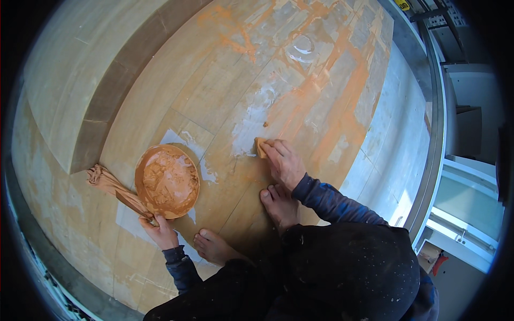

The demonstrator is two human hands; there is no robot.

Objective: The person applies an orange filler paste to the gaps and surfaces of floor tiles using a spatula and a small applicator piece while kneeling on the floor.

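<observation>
My right hand (286,163) is closed on a small tan-orange piece (261,147), held against the wooden-plank-look tile floor (219,112); whether it is a sponge or a spreader I cannot tell. A pale wet patch (251,125) lies beside it. Low on the left, my left hand (160,234) has its fingers round the end of a putty knife (131,204) with an orange-smeared blade. Touching the blade is a crumpled brown-orange plastic bag (107,182). Just beyond that hand stands a round bowl (140,171), its inside coated with thick orange paste.
Orange smears (321,80) spread over the far tiles, with a wet ring mark (302,48) among them. A raised step (123,80) with a brown edge runs along the left. On the right are a metal rail (435,150) and a white frame. My bare feet (279,206) stand near both hands.
</observation>
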